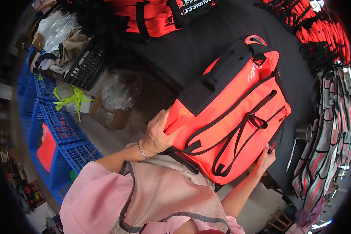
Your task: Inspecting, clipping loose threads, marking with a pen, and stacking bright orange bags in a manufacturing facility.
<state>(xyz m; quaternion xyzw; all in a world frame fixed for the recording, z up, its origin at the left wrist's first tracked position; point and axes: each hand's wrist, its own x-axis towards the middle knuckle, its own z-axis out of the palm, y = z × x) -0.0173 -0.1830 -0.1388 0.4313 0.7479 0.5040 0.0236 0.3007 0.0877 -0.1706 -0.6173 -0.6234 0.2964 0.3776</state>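
Note:
A bright red-orange backpack (238, 128) with black trim, straps and a black panel lies slantwise in front of me, partly over the table's near edge. At its lower left corner, my left hand (158, 134) is closed on the fabric, thumb on the near side and fingers mostly hidden. My right hand (266, 159) is beside the bag's lower right edge, its fingers curled around a small red-and-dark tool (272, 146) whose kind is too small to make out. Black webbing (187, 160) hangs from the bag's bottom near my body.
A black-covered table (206, 43) carries more red bags (156, 17) at the far side and red pieces (323, 41) at far right. Grey striped straps (323, 136), a pen (291, 155) and a dark cup (303, 133) lie right. Blue crates (66, 124) and a cardboard box (119, 119) stand left.

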